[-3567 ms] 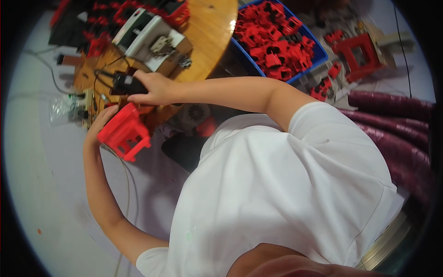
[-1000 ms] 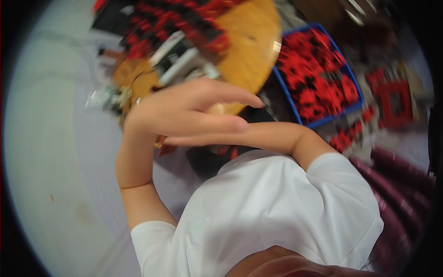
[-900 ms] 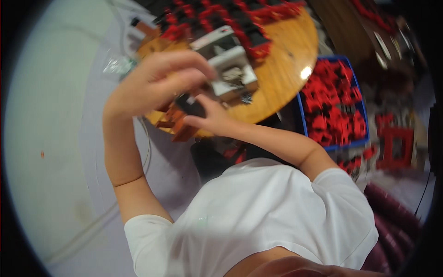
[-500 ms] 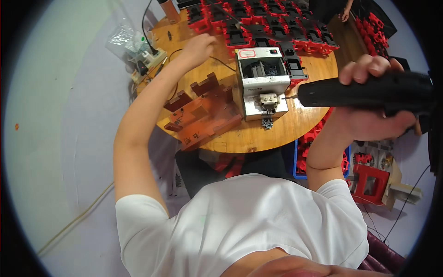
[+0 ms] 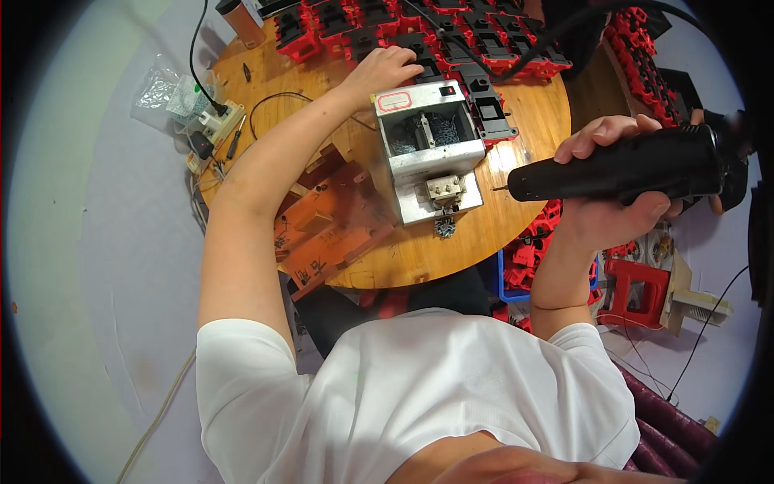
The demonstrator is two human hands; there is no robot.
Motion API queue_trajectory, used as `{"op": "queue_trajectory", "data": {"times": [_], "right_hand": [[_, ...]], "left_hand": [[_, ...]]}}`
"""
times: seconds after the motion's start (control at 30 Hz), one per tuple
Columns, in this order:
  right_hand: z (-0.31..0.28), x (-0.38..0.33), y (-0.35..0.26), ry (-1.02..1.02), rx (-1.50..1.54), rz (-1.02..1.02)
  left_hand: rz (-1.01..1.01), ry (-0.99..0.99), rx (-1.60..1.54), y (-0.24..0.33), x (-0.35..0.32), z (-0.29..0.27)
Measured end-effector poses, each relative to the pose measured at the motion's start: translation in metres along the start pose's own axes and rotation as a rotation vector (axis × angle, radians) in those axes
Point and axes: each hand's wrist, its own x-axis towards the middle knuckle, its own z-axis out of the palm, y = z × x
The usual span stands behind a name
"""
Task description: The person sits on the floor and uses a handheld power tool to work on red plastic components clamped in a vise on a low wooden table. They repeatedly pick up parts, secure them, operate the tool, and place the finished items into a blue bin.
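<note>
Black powered screwdriver (image 5: 629,165) held in the right hand (image 5: 601,222), well right of the screw feeder (image 5: 439,157); fingers and thumb are wrapped round its barrel, and its thin bit is aimed at the feeder without touching it. Left hand (image 5: 387,71) is reached to the far left corner of the feeder, fingers partly spread and loosely bent over the nearest black-and-red plastic parts (image 5: 496,117); whether one is gripped cannot be told. The screwdriver is judged moderately heavy, stiff and smooth-cased, best held round the barrel, its bit kept from knocks. The parts, judged light, stiff and a little slick, would be best taken by their outer red frames; they are ranked beyond and right of the feeder, under and past the left fingertips, well apart from the right hand. Orange-brown fixture (image 5: 343,218) noted left of the feeder, on the wooden surface (image 5: 411,266); loose screws (image 5: 444,227) are clustered at the feeder's near end. Blue tray (image 5: 509,294) of red pieces seen lower, right of and nearer the body than the feeder.
</note>
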Motion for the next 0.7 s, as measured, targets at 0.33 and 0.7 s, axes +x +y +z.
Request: {"op": "queue_trajectory", "data": {"times": [0.33, 0.7], "right_hand": [[0.004, -0.012, 0.002, 0.081, -0.091, 0.116], [0.011, -0.022, -0.006, 0.073, -0.074, 0.138]], "left_hand": [[-0.009, 0.006, 0.152, -0.001, -0.011, -0.001], [-0.266, -0.02, 0.266, 0.016, -0.008, 0.001]]}}
